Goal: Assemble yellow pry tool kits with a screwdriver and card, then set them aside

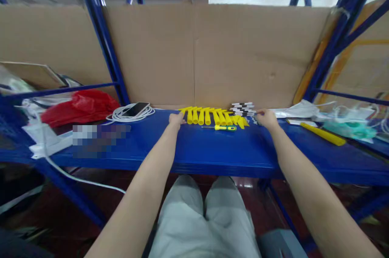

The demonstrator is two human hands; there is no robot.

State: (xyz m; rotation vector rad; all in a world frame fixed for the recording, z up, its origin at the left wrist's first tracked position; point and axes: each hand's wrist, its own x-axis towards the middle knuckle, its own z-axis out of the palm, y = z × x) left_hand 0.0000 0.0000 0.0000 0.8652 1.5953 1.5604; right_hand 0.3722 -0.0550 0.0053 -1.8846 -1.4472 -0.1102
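Observation:
At the left end of a row of yellow plastic pieces (207, 117), my left hand (176, 119) rests with its fingers drawn together by the outermost piece. Whether it grips anything is too small to make out. My right hand (267, 119) is low over the blue shelf, fingertips pinched beside some small loose parts (253, 120) that I cannot identify. Between the hands lie a stack of white-and-black pieces (242, 109), several flat yellow pieces (242, 122) and a screwdriver (225, 128) with a yellow-green handle, in front of the row.
The blue shelf (225, 150) has a cardboard sheet (194, 55) behind it and blue posts (105, 39) at its sides. To the left are a coiled white cable (123, 117), a phone (138, 109) and a red bag (82, 107). A long yellow piece (323, 134) lies right.

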